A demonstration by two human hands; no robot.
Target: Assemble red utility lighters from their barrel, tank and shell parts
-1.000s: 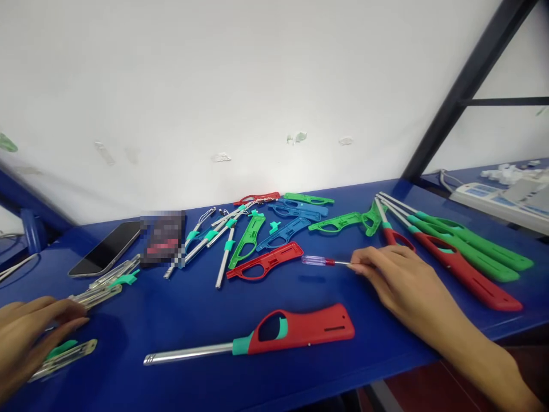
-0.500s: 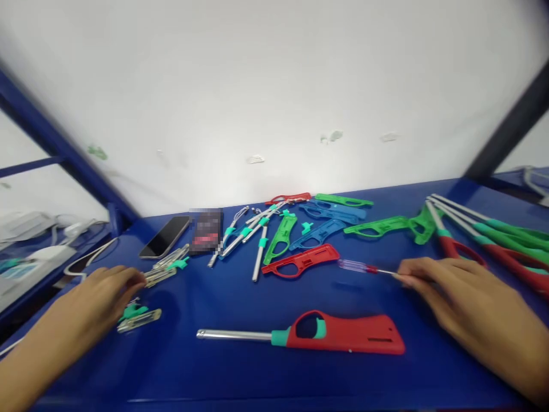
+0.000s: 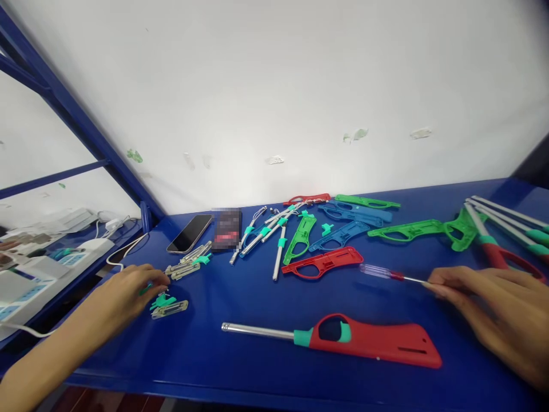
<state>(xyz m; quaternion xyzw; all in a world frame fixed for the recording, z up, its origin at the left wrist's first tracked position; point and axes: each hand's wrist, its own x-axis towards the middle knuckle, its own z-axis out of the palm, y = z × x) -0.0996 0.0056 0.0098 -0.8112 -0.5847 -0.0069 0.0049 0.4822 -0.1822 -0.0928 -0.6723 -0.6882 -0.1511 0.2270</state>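
Note:
My right hand (image 3: 484,309) pinches the metal shaft of a screwdriver (image 3: 380,272), whose clear handle with a red collar points left. At the left, my left hand (image 3: 128,294) has its fingers bent together over small teal parts; a bit of teal shows at the fingertips, but what they grip is unclear. Beside those fingers lie a teal trigger piece (image 3: 165,301) and a clear fuel tank (image 3: 170,309). In front, a red lighter (image 3: 373,340) with a silver tube lies flat, tube to the left.
Further back are a red half shell (image 3: 323,262), a green half shell (image 3: 301,237), blue half shells (image 3: 341,234) and silver tubes (image 3: 278,254). A phone (image 3: 190,233) lies at the left back. Assembled lighters (image 3: 493,246) are at the right; a power strip (image 3: 55,274) is far left.
The view has turned left, so the table items appear further right. My left hand has come closer to the small teal parts. The screwdriver is still in my right hand.

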